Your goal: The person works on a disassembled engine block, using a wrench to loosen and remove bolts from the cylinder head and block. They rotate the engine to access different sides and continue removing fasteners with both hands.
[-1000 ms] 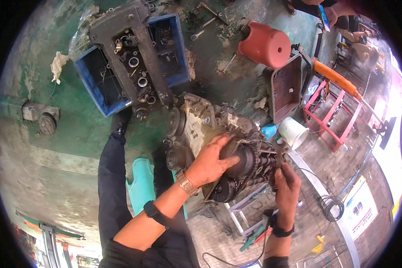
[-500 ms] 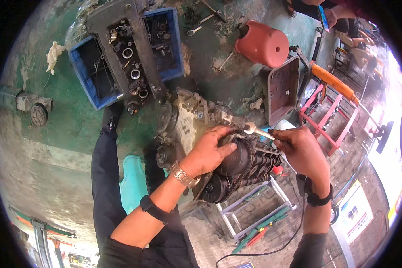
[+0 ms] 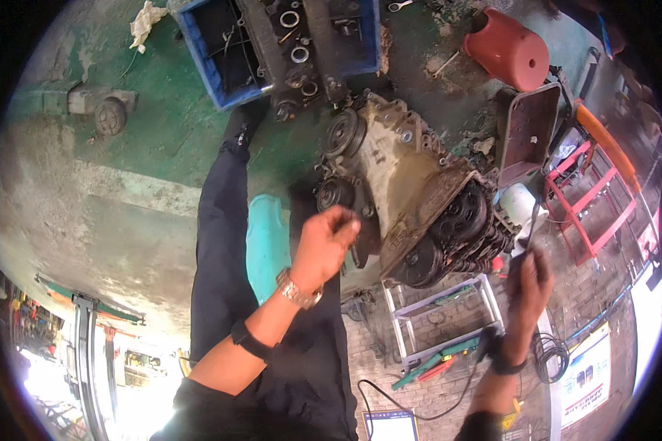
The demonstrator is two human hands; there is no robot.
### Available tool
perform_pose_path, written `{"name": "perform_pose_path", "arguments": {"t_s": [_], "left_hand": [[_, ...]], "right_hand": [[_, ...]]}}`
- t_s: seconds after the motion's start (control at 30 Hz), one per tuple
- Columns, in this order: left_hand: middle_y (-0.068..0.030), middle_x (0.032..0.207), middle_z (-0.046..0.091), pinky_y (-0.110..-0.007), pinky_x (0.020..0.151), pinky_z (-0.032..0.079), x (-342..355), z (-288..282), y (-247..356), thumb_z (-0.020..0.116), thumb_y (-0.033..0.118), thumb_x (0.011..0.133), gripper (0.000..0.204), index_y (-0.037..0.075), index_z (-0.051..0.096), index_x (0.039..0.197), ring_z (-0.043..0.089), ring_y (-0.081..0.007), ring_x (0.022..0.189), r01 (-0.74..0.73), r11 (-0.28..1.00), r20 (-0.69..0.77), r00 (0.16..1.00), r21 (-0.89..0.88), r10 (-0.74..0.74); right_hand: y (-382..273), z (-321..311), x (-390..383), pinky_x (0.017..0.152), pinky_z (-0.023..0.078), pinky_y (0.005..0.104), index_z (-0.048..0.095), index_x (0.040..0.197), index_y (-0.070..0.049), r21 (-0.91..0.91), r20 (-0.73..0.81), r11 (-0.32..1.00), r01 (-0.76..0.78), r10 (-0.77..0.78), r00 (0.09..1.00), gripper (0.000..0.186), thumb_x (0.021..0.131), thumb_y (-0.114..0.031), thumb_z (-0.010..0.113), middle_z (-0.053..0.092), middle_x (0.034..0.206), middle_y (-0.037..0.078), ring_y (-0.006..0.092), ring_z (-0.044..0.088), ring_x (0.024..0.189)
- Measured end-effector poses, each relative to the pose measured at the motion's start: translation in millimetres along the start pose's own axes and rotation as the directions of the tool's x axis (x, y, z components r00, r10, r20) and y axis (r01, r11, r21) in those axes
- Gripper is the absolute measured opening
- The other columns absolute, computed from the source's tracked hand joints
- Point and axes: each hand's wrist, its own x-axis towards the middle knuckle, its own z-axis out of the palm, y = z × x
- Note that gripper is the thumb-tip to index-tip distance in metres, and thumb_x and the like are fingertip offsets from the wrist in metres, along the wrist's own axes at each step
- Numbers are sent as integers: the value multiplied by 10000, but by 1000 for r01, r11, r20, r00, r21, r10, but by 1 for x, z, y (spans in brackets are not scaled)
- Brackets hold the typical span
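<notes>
A greasy engine (image 3: 408,184) with pulleys and a dark clutch end sits tilted on a white metal stand (image 3: 438,312). My left hand (image 3: 324,246) hovers just off the engine's lower left side, fingers curled in; nothing shows in it. A watch and a black band are on that arm. My right hand (image 3: 531,283) is below the engine's right end, closed around a slim metal tool (image 3: 529,228) that points up toward the clutch. My dark trouser legs stretch out under the hands.
A blue crate (image 3: 217,77) holding a cylinder head lies at the top. A red bucket (image 3: 504,48), a brown metal cover (image 3: 529,132) and a red frame (image 3: 592,209) stand on the right. A teal stool (image 3: 266,242), a white cup (image 3: 518,202), floor tools (image 3: 434,367) and a rag (image 3: 146,18) are nearby.
My left hand has come off the engine's clutch end and drawn back to the lower left. My right hand has dropped down and right with the tool. The view shifted.
</notes>
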Motion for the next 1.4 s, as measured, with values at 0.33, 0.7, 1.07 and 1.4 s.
{"name": "perform_pose_path", "arguments": {"t_s": [0.33,0.7,1.07,1.4], "left_hand": [[-42,847,636,-238,609,484,-71,38,-46,572,46,924,87,-23,601,969,615,-110,692,-38,983,-186,983,-179,4],[-62,913,670,-242,660,509,-77,83,-110,543,64,940,250,-73,594,1143,648,-118,787,-184,913,-87,983,-364,163],[-48,782,643,-254,527,460,-66,94,-106,569,26,904,66,-29,605,898,603,-106,621,-382,871,-275,912,-308,303],[-49,745,630,-254,514,509,-61,84,-97,576,14,900,69,-39,607,869,618,-122,581,-426,885,-209,898,-189,387]], "right_hand": [[65,39,-136,447,313,184,591,1101,-6,500,41,819,-282,303,952,301,939,-259,614,529,698,-17,43,422,519],[149,66,-198,435,322,199,602,1074,-6,614,52,737,-281,318,947,254,947,-225,603,542,710,4,60,443,507],[216,63,-227,430,317,198,604,1091,-10,647,94,732,-212,199,975,234,946,-192,603,538,708,-4,52,425,497],[243,91,-248,443,336,196,603,1090,-38,680,125,674,-289,283,951,183,946,-151,591,560,724,7,51,449,528]]}}
